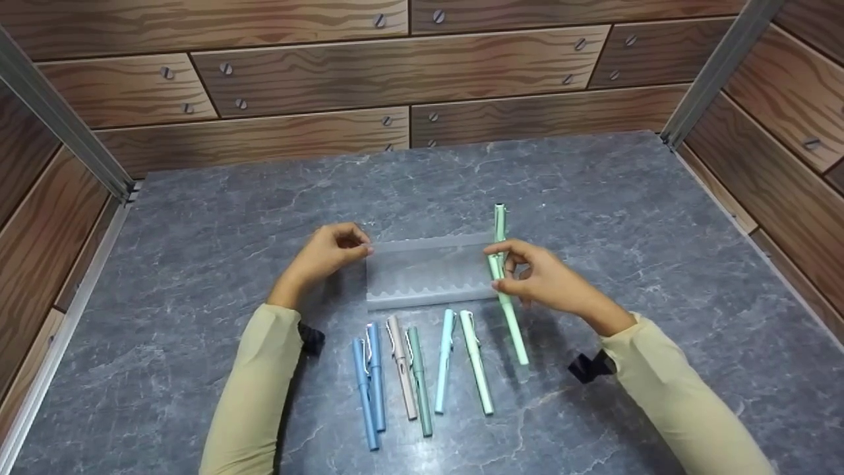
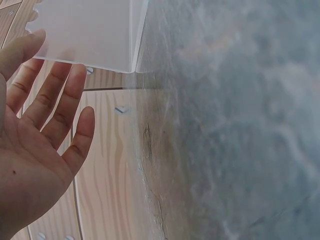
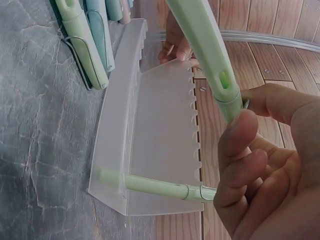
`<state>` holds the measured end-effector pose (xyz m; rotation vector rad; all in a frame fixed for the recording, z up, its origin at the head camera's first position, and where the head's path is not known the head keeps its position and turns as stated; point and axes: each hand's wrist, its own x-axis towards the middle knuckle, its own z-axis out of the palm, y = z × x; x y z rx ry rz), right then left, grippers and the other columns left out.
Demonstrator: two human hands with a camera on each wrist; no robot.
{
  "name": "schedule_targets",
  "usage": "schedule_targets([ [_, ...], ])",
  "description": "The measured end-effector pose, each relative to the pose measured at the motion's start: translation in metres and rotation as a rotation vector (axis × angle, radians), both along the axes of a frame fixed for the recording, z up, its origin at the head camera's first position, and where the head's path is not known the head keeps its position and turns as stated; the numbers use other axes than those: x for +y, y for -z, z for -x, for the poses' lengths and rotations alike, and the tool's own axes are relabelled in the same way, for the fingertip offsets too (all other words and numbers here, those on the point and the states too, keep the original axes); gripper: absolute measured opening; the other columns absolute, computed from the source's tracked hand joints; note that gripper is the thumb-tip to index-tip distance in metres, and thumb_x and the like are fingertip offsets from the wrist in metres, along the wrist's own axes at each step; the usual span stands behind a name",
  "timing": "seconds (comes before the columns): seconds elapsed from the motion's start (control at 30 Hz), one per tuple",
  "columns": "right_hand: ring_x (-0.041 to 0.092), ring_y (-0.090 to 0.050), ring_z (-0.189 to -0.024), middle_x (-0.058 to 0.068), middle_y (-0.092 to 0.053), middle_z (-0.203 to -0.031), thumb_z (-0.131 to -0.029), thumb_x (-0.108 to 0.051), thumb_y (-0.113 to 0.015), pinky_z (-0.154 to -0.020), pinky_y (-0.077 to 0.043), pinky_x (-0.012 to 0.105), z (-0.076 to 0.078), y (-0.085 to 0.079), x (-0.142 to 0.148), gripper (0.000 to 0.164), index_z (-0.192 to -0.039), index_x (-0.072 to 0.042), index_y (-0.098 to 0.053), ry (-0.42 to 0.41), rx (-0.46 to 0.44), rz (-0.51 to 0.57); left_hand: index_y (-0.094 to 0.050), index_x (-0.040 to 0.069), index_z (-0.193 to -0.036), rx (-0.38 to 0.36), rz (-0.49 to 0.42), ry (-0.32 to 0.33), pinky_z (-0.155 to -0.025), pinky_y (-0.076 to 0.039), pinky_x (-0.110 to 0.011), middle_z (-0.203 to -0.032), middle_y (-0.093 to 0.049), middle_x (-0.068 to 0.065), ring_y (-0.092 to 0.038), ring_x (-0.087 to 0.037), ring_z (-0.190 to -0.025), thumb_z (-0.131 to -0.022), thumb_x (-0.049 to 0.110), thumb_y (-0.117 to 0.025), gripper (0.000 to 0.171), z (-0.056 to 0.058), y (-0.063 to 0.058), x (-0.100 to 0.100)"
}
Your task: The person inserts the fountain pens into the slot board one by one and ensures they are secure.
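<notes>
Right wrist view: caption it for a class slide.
Right hand pinching a slim pale green pen near a translucent plastic rack, another pale green pen across one end.

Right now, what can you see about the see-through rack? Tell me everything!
The rack is pale, cloudy and see-through, like plastic. It has a flat panel, a lip along the near side and rows of rounded notches. It seems to rest on the table, beyond the loose pens. One pale green pen lies across its right end. The left hand seems to pinch its left end. I can't tell whether the right hand touches it.
</notes>
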<state>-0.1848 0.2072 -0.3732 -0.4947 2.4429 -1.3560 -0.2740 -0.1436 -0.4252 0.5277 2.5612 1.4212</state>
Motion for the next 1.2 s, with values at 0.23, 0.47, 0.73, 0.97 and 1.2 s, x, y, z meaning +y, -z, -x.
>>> schedule_targets([
  [0.23, 0.007, -0.043, -0.043, 0.006, -0.049, -0.086, -0.089, -0.006, -0.066, -0.045, -0.048, 0.026, 0.003, -0.002, -0.001, 0.049, -0.135, -0.009, -0.049, -0.002, 0.021, -0.004, -0.067, 0.005, -0.093, 0.002, -0.01, 0.0, -0.073, -0.047, -0.026, -0.09, -0.066, -0.005, -0.057, -0.012, -0.08, -0.087, 0.016, -0.069, 0.013, 0.0, 0.001, 0.0],
  [0.47, 0.009, -0.043, -0.043, 0.007, -0.049, -0.089, -0.09, -0.009, -0.066, -0.046, -0.049, 0.031, 0.006, -0.006, -0.002, 0.049, -0.136, -0.011, -0.049, 0.007, 0.019, -0.016, -0.068, 0.005, -0.093, 0.003, -0.009, 0.002, -0.073, -0.047, -0.026, -0.09, -0.066, -0.005, -0.057, -0.012, -0.08, -0.088, 0.016, -0.069, 0.012, 0.0, 0.001, 0.0],
  [0.73, 0.01, -0.043, -0.044, 0.007, -0.05, -0.089, -0.09, -0.01, -0.066, -0.045, -0.045, 0.029, 0.011, -0.008, -0.004, 0.048, -0.135, -0.013, -0.049, 0.032, 0.072, -0.036, -0.068, 0.005, -0.094, -0.003, -0.014, 0.001, -0.073, -0.047, -0.026, -0.09, -0.067, -0.005, -0.058, -0.012, -0.079, -0.088, 0.016, -0.069, 0.013, -0.001, 0.0, 0.001],
  [0.97, 0.011, -0.049, -0.05, 0.006, -0.051, -0.089, -0.089, -0.009, -0.067, -0.049, -0.05, 0.03, 0.015, -0.008, -0.008, 0.048, -0.134, -0.015, -0.051, 0.087, 0.111, -0.057, -0.068, 0.005, -0.095, 0.005, -0.015, 0.015, -0.071, -0.046, -0.025, -0.09, -0.066, -0.005, -0.056, -0.013, -0.079, -0.088, 0.018, -0.069, 0.015, -0.001, 0.0, 0.0],
  [1.2, 0.01, -0.048, -0.045, 0.007, -0.052, -0.088, -0.089, -0.008, -0.067, -0.046, -0.05, 0.029, 0.017, -0.011, -0.012, 0.048, -0.134, -0.012, -0.051, 0.115, 0.183, -0.051, -0.067, 0.004, -0.094, 0.007, -0.025, 0.007, -0.071, -0.047, -0.025, -0.088, -0.065, -0.004, -0.056, -0.012, -0.079, -0.087, 0.015, -0.069, 0.013, 0.0, 0.001, -0.001],
])
